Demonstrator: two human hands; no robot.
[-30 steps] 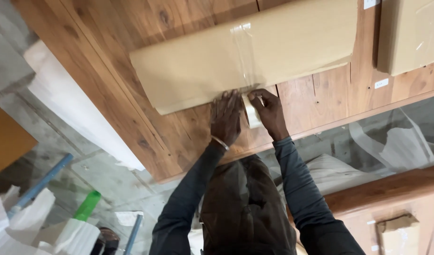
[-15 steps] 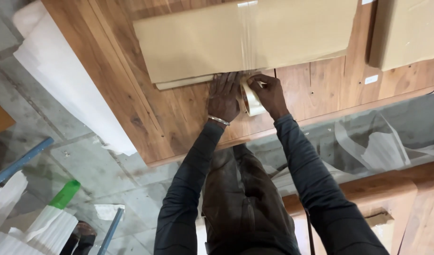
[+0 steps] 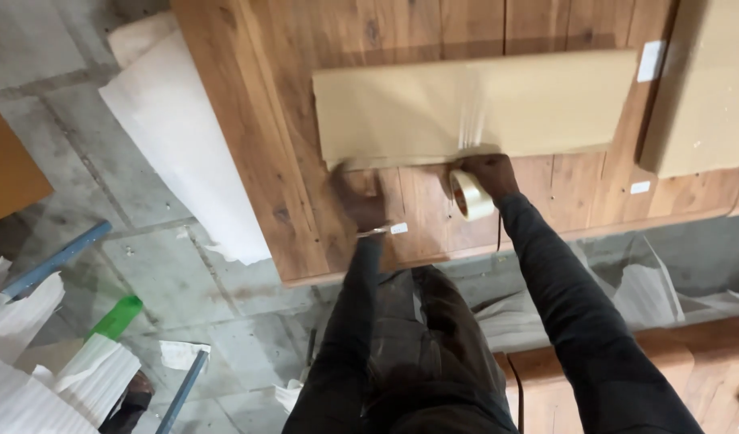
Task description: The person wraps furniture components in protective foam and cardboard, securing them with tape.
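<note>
Head view: left hand (image 3: 360,197) has slid left along the cardboard parcel (image 3: 474,104).
Right hand (image 3: 484,173), fingers clamped on the tape roll (image 3: 470,194), has stayed; left fingers' state unclear.

Both arms, in dark long sleeves, are being stretched forward and downward from the body. The left hand (image 3: 360,197) is being held palm down, its fingers (image 3: 343,174) spread and blurred by motion, with a thin band being worn at the wrist. The left forearm is being kept nearly straight ahead of the torso. The right hand (image 3: 484,174) is being held further forward and to the right, its fingers curled closed in a grip, the knuckles turned upward. The right arm is being angled inward from the shoulder, the elbow slightly bent. The two hands are being kept apart.
</note>
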